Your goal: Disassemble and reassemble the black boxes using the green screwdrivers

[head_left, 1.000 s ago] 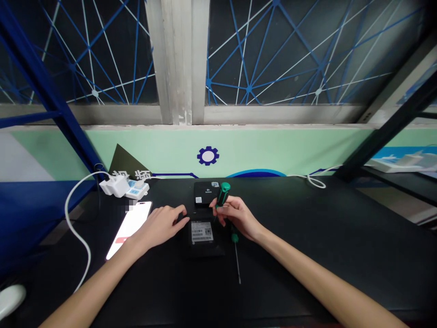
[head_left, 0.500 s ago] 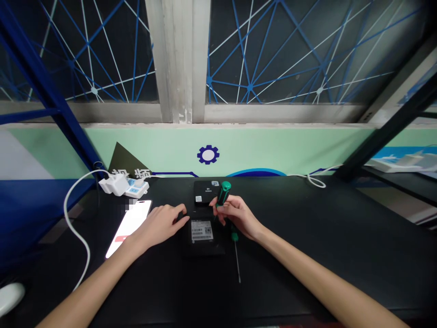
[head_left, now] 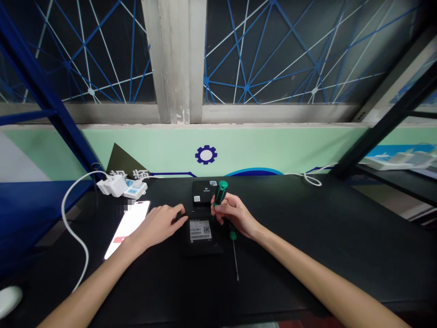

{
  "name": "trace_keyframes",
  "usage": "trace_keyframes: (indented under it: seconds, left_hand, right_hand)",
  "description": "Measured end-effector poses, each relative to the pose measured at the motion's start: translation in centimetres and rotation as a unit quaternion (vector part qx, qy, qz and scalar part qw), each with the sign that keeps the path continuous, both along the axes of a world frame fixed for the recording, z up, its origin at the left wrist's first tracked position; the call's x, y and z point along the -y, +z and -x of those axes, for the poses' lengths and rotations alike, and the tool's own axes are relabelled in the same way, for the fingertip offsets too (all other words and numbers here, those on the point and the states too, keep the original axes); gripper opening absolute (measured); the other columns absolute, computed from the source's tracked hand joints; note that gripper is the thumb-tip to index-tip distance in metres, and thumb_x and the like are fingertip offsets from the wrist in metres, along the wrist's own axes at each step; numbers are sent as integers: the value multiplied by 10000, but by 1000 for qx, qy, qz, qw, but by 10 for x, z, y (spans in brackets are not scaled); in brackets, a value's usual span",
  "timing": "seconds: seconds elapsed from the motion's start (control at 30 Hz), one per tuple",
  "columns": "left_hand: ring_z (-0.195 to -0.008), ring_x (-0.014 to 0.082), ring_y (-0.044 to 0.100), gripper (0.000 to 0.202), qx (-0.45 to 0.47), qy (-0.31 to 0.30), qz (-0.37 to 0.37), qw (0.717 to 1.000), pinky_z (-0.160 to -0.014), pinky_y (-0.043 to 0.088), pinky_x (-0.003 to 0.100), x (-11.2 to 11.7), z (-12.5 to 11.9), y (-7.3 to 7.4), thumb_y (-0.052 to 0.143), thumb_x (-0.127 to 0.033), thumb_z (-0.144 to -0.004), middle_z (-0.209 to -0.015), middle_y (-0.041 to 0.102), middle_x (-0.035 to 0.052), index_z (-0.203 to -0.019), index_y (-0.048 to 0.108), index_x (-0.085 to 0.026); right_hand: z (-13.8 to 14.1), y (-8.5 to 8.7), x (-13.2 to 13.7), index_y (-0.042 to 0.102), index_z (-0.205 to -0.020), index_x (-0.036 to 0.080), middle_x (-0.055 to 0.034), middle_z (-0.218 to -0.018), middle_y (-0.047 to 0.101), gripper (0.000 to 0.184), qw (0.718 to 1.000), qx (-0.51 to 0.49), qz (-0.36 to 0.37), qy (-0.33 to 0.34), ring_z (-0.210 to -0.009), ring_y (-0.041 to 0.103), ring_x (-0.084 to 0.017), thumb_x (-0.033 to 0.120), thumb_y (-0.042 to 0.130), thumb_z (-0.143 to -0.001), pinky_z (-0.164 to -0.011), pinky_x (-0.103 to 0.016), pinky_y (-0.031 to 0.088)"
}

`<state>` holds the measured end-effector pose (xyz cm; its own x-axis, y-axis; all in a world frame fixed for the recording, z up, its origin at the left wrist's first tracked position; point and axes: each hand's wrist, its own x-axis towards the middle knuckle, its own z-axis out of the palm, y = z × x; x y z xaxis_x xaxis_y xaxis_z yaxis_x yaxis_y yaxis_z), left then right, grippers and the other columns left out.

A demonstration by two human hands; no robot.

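A green and black screwdriver [head_left: 221,191] stands nearly upright in my right hand [head_left: 235,213], its fingers closed round the handle. Its tip points down at the upper right corner of a flat black device [head_left: 205,248] with a white printed label; the tip itself is too dark to make out. My left hand [head_left: 165,221] lies with fingers apart at the device's upper left edge, thumb and forefinger close to it. Just right of the device lies a second screwdriver [head_left: 233,236] with a green collar and a long thin shaft. Its handle is partly hidden under my right hand.
Behind the device sits a black box [head_left: 201,192] with small stickers. A lit phone [head_left: 128,228] lies partly under my left forearm. Further back left is a white power strip [head_left: 135,187] with a plug and cable. A white rounded object [head_left: 9,300] is at the left edge.
The whole view has shifted slightly, so things appear a little further left. My right hand still holds the screwdriver at the same corner, the handle tilted marginally differently. My left hand stays put.
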<state>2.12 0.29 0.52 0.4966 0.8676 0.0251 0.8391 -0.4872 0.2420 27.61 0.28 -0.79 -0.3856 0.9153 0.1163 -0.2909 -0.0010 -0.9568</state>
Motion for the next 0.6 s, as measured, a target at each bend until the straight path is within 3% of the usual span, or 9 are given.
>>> trace_keyframes:
  seconds: [0.6]
  left_hand:
    - [-588, 190, 593, 280, 5, -3, -1, 1000, -537, 292, 276, -2, 1, -3, 400, -468, -994, -638, 597, -31, -971, 585, -260]
  right_hand:
    - [0, 0, 0, 723, -922, 145, -10, -738, 654, 197, 1000, 14, -14, 0, -539, 525, -100, 280, 747, -780, -524, -243, 423]
